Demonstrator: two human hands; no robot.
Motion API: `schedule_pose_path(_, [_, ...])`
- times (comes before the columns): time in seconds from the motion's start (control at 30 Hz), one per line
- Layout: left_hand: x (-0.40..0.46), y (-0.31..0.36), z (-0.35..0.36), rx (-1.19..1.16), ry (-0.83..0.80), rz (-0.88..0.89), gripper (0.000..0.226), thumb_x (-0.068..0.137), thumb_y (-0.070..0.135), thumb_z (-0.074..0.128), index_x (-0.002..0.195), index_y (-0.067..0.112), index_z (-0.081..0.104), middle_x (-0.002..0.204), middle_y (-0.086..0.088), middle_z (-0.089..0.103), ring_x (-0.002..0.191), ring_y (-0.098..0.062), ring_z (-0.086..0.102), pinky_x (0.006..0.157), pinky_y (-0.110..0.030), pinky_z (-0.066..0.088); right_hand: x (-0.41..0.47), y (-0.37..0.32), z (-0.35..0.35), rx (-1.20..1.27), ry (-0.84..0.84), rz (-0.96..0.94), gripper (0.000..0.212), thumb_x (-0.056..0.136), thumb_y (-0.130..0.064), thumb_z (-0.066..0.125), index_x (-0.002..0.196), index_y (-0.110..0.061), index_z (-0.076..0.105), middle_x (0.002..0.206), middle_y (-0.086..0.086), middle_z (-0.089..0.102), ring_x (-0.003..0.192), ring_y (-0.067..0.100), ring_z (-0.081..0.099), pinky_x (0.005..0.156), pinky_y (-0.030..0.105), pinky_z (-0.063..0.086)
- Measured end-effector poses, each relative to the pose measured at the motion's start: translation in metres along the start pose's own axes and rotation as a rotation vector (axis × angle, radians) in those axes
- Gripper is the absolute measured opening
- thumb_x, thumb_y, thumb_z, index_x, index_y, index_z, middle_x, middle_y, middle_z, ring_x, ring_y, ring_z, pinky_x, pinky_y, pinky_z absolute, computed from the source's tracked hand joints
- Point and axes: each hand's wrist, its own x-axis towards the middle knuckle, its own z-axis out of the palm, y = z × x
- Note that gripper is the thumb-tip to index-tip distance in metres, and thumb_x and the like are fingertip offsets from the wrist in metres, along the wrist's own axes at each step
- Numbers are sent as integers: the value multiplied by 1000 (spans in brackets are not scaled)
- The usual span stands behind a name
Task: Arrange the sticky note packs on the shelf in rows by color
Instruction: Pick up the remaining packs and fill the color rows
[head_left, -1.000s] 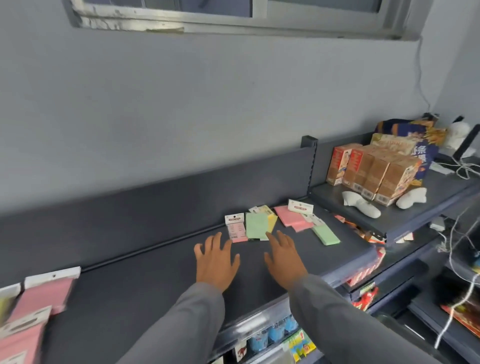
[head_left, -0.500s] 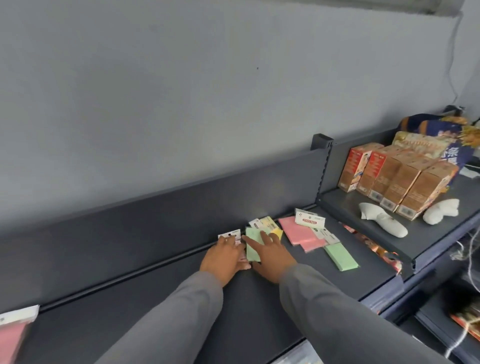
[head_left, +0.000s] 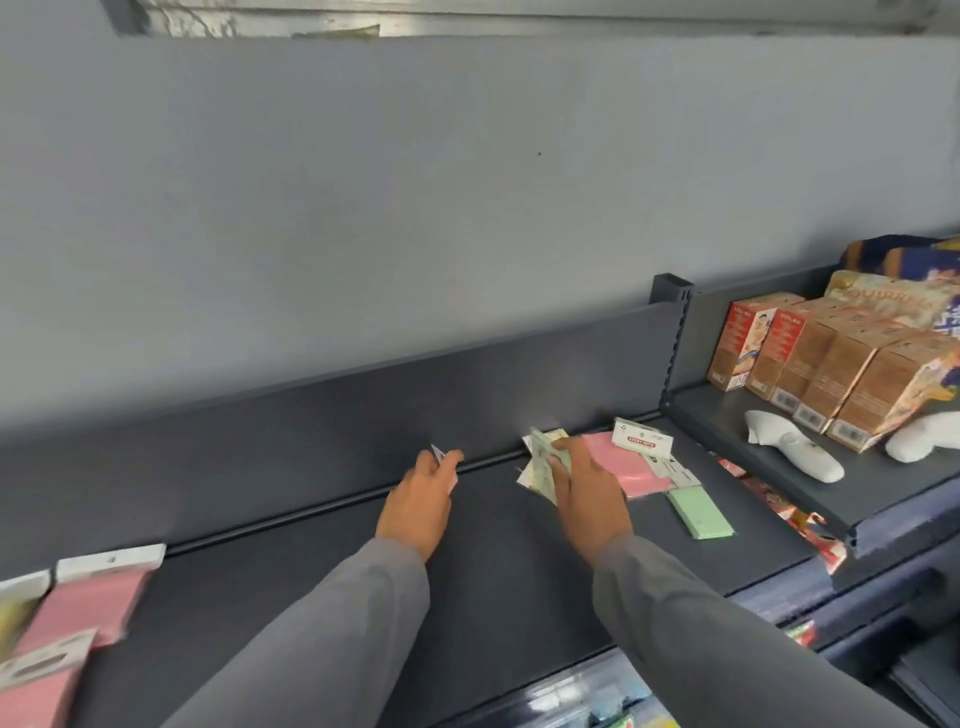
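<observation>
Sorting looks barely begun: the left hand (head_left: 423, 496) pinches one small pack, the right hand (head_left: 584, 491) grips green packs (head_left: 545, 462), pink packs (head_left: 621, 462) lie loose on the shelf (head_left: 311, 587).

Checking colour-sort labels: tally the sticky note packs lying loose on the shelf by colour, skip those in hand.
Pink packs: 3 (two far left, one pile at right)
Green pack: 1
Yellow pack: 1 (cut off, far left)
Total: 5
Skipped: small pack in left hand, greenish packs in right hand.
</observation>
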Motion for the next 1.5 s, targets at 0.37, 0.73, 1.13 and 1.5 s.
schedule_pose_path(0.37, [-115,-76,-41,-229,208,-248,34,93,4,49,118,18,65,127,9,45,93,-19,61,85,-37,53,-49,-95,69,958,-131,391,7,92,-20,71,98,-19,74,96,7,76,84,23,74,70,33,60])
schedule_pose_path(0.73, [-212,-172,-122,-524,357,-204,28,86,26,77,110,17,67,118,7,48,106,-2,55,88,-13,47,-124,-227,145,1289,-783,476,44,102,-32,53,118,7,65,118,26,68,90,32,65,85,43,58])
schedule_pose_path(1.13, [-331,-342,-183,-356,403,-280,9,92,15,67,84,10,67,101,5,50,86,-9,53,81,-19,42,-218,-393,232,856,-629,-176,19,95,-12,66,113,-16,68,108,3,74,105,31,68,92,41,57])
schedule_pose_path(1.5, [-416,-453,-217,-501,390,-477,47,90,18,72,135,26,60,144,14,38,137,-4,32,112,-12,27,-207,-485,323,916,-575,25,46,96,3,54,125,-32,50,122,3,61,104,19,66,84,40,60])
